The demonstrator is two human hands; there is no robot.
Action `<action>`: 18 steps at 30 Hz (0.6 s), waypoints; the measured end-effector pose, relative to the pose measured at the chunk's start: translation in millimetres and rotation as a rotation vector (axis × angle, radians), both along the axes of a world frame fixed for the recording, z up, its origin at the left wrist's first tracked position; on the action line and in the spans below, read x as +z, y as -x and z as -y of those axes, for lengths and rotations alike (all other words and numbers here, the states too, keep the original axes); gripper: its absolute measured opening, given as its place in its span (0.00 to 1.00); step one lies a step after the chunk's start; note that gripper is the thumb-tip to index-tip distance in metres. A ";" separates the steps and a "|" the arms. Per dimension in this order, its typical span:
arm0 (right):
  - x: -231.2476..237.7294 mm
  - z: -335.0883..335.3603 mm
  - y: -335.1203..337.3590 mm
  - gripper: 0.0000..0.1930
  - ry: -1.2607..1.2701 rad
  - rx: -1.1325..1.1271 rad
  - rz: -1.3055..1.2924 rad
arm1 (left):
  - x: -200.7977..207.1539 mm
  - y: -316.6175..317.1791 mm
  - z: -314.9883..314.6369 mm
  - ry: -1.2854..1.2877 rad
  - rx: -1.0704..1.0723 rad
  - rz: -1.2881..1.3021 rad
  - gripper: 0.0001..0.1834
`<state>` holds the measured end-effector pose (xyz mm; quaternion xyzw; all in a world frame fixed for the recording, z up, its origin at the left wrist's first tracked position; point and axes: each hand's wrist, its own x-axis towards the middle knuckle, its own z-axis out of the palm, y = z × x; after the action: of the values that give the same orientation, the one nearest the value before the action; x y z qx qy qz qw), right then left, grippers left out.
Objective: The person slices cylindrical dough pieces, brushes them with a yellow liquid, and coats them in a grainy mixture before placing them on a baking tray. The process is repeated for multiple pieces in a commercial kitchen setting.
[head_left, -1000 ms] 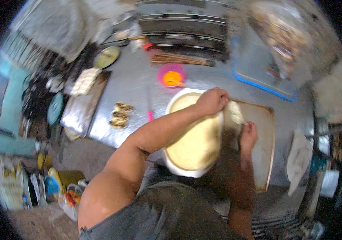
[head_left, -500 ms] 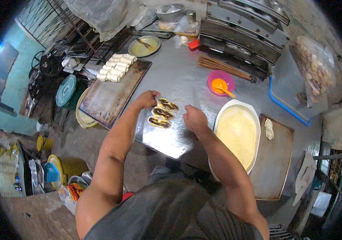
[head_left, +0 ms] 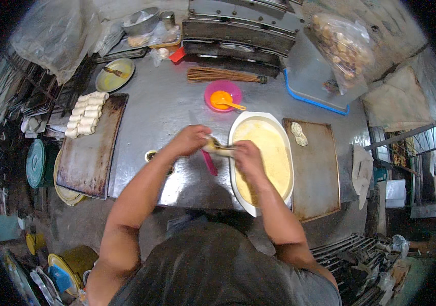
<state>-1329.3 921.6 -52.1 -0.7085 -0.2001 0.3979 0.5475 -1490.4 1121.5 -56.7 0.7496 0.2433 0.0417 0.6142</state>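
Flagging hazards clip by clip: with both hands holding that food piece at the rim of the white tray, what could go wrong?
The food piece, held between left hand and right hand, hangs partly outside the white tray, so bits might drop on the metal table. The pink tool lies close below and could get knocked.

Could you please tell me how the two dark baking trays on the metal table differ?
The left tray carries a cluster of pale rolls at its far end; the right tray holds only one small coated piece. The right tray lies beside the white dish; the left tray lies apart. Both are dark and rectangular.
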 end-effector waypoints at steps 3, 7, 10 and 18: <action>-5.6 66.8 -55.2 0.10 0.097 -0.223 0.155 | -13.8 -84.8 63.1 -0.285 0.010 0.053 0.19; 0.0 101.3 -90.3 0.10 0.460 -0.112 0.803 | 5.6 -147.9 107.6 -0.670 -0.149 -0.384 0.18; 18.0 113.3 -96.6 0.13 0.495 -0.035 0.985 | 28.1 -159.5 115.1 -0.779 -0.100 -0.414 0.14; -16.0 96.0 -130.7 0.12 0.213 0.432 1.415 | -17.0 -148.5 133.6 -0.972 -0.208 -0.003 0.12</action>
<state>-1198.7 825.6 -68.1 -0.7893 -0.5998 -0.0372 0.1260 -1341.9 987.8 -73.7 0.9696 0.1205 0.0875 0.1941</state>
